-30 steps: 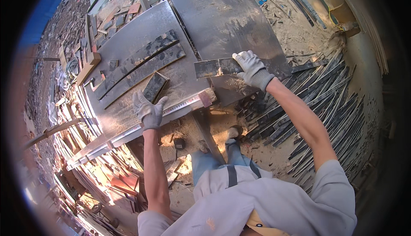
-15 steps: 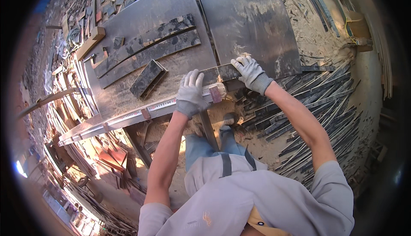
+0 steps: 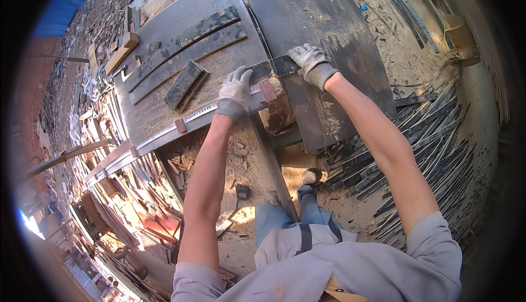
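Both my hands wear grey-white knitted gloves. My left hand point(image 3: 236, 92) is at the left end of a short dark board strip point(image 3: 282, 65), its fingers bent over the strip's end beside the ruled edge. My right hand point(image 3: 310, 63) grips the strip's right end, fingertips over its far edge. The strip bridges the slot between a left metal table point(image 3: 156, 99) and a right metal table point(image 3: 339, 39). A measuring scale point(image 3: 200, 113) runs along the left table's near edge, with a reddish-brown block point(image 3: 267, 90) next to my left hand.
Two long dark strips point(image 3: 219, 41) and short dark pieces point(image 3: 185, 85) lie on the left table. A wooden block point(image 3: 121, 53) sits at its far-left corner. Long thin offcuts point(image 3: 416, 148) are heaped at right. A dark tape measure point(image 3: 242, 192) rests on the sawdust-covered floor.
Both hands have moved forward with the dark strip across the right table. The left table has slid forward with them. More of the floor and the right table's near end now shows.
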### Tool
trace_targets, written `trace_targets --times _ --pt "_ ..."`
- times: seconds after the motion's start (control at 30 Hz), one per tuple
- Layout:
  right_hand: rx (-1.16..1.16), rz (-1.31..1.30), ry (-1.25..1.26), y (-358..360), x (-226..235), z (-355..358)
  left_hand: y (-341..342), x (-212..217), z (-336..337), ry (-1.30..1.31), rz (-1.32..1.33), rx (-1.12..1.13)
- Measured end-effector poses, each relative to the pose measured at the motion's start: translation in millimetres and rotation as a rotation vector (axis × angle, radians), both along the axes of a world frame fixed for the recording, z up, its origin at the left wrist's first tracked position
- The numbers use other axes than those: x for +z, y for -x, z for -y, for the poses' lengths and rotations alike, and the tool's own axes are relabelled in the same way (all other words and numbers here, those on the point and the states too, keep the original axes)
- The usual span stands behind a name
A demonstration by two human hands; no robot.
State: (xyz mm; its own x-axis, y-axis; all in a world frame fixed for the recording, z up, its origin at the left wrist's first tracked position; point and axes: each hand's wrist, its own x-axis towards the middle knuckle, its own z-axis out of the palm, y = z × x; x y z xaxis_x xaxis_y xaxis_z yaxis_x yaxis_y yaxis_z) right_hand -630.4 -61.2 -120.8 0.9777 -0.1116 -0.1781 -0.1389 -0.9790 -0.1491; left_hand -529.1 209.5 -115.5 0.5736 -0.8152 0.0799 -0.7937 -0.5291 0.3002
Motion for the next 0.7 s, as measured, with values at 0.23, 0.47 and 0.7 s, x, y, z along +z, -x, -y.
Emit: trace_targets --times 0.23,0.47,0.7 --pt "-0.457 0.147 -0.202 59.6 -4.9 -25.6 -3.6 9.5 0.9 -0.060 -0.130 0.064" --pt "-0.903 0.412 -1.472 182.4 -9.9 -53.6 -4.7 18.0 -0.7 0.083 -0.377 0.205" --pt "-1.105 0.384 -1.642 187.4 69.2 -66.1 2.0 36.3 29.2 0.415 -0.591 0.421"
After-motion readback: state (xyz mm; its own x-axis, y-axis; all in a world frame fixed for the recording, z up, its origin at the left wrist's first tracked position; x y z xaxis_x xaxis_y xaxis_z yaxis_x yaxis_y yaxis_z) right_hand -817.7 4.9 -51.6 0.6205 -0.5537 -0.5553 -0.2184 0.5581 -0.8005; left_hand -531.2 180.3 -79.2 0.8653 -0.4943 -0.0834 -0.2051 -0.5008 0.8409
